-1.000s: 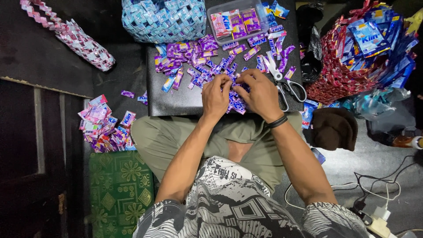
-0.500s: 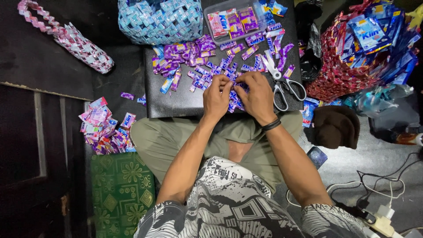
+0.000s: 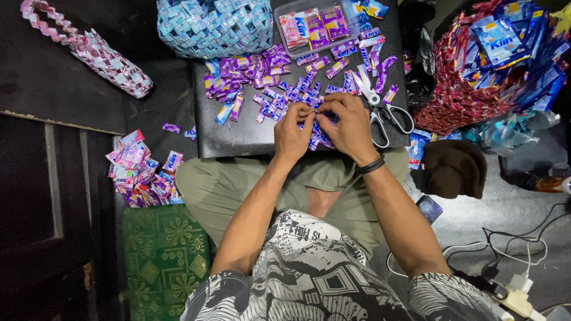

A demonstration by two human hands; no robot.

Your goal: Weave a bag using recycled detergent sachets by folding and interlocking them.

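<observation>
Black surface (image 3: 238,134) fills upper middle of frame, resting across lap.
Red-blue wrapper heap (image 3: 488,65) upper right; blue woven basket (image 3: 214,27) top centre; pink woven strap (image 3: 89,50) upper left; loose wrappers (image 3: 140,172) left, on floor.
Scissors (image 3: 380,104) just right of right hand, blades toward fingers.
Left hand (image 3: 291,134) and right hand (image 3: 351,128) meet centre frame, fingertips pinched shut on purple folded strip (image 3: 318,128).
Risk: small slick strip likely slips or unfolds if pinch loosens; elbow nudge could scatter purple pieces (image 3: 256,74); knuckles close to scissors.
</observation>
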